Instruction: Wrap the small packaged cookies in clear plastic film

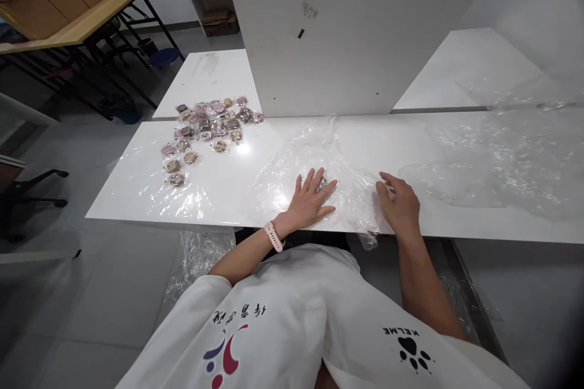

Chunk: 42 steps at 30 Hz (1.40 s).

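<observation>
My left hand [312, 199] lies with fingers spread on a crumpled clear plastic sheet [296, 164], which is spread on the white table. A small dark thing shows between its fingers, too covered to name. At the right edge of that plastic is my right hand [400, 203]. Its fingers are loosely bent, with thumb and forefinger a little apart and no firm hold visible. Away to the left lies a loose group of small individually wrapped pieces [214, 121], brown, tan and pinkish, in clear wrappers.
More crumpled clear plastic [515, 158] covers the table's right end. A white upright panel [328, 30] rises behind the white table [123, 188]. Clear plastic [201, 261] hangs below the front edge. Back left are a wooden table [104, 9] with cardboard and a blue stool [164, 57].
</observation>
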### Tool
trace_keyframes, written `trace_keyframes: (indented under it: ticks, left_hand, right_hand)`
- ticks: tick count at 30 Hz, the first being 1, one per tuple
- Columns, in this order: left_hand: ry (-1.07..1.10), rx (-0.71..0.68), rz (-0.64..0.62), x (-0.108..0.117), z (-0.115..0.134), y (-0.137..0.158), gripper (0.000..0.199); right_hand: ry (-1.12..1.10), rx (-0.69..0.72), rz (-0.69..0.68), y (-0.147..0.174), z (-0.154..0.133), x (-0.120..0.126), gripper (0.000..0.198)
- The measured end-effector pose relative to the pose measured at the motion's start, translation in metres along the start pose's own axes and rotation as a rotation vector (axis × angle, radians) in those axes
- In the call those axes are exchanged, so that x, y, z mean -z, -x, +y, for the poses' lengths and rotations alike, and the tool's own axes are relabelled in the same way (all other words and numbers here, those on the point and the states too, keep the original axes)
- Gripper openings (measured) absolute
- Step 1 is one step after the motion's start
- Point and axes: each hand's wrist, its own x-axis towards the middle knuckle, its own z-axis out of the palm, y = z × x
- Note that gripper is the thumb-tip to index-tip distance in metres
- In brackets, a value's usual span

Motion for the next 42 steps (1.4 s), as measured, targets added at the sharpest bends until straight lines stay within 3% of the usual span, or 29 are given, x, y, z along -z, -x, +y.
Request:
trace_keyframes:
  ticks: [3,6,8,11,16,18,22,26,29,31,33,35,36,38,40,42]
  left_hand:
    - [0.029,0.003,0.012,0.009,-0.001,0.015,0.072]
    - [0.069,-0.008,-0.010,0.016,0.002,0.033,0.074]
    - [0.075,0.001,-0.026,0.015,0.005,0.046,0.070]
    - [0.051,0.015,0.033,0.012,0.006,0.062,0.060]
    - [0.069,-0.099,0.099,0.002,0.014,0.071,0.077]
    - [0.129,-0.129,0.168,-0.004,0.020,0.073,0.062]
    - [0.284,0.030,0.488,-0.011,0.032,0.075,0.009]
    - [0.245,0.292,0.624,-0.005,0.034,0.082,0.018]
    - [0.176,0.514,0.653,0.001,0.027,0.094,0.016]
    - [0.140,0.622,0.718,0.006,0.023,0.104,0.010]
    - [0.084,0.615,0.857,0.012,0.022,0.111,0.016]
    - [0.057,0.416,0.940,0.018,0.025,0.112,0.022]
    - [0.068,0.281,0.913,0.020,0.027,0.109,0.024]
    - [0.116,0.085,0.720,0.022,0.027,0.101,0.030]
    - [0.154,0.058,0.478,0.020,0.020,0.092,0.046]
    - [0.192,0.107,0.327,0.016,0.007,0.089,0.065]
  right_hand:
    - [0.220,-0.137,0.097,0.044,0.012,0.016,0.051]
    - [0.330,-0.193,0.069,0.076,0.012,0.018,0.054]
    - [0.278,-0.189,0.024,0.082,0.009,0.016,0.047]
    - [-0.053,-0.264,-0.051,0.074,0.001,0.012,0.042]
    - [-0.808,-0.532,-0.183,0.045,-0.023,0.018,0.050]
    - [-0.943,-0.522,-0.230,0.029,-0.038,0.022,0.050]
    - [-1.032,-0.312,-0.328,-0.013,-0.080,0.012,0.042]
    - [-0.918,-0.071,-0.576,-0.053,-0.119,-0.033,0.036]
    - [-0.618,0.142,-0.847,-0.069,-0.126,-0.064,0.035]
    - [-0.377,0.308,-0.880,-0.074,-0.119,-0.071,0.041]
    - [-0.247,0.442,-0.851,-0.074,-0.105,-0.068,0.044]
    - [-0.220,0.550,-0.882,-0.071,-0.088,-0.060,0.045]
    - [-0.215,0.597,-0.917,-0.068,-0.079,-0.056,0.048]
    - [-0.178,0.676,-0.966,-0.061,-0.062,-0.051,0.056]
    - [-0.117,0.699,-0.964,-0.051,-0.048,-0.048,0.063]
    - [-0.070,0.676,-0.924,-0.040,-0.037,-0.045,0.063]
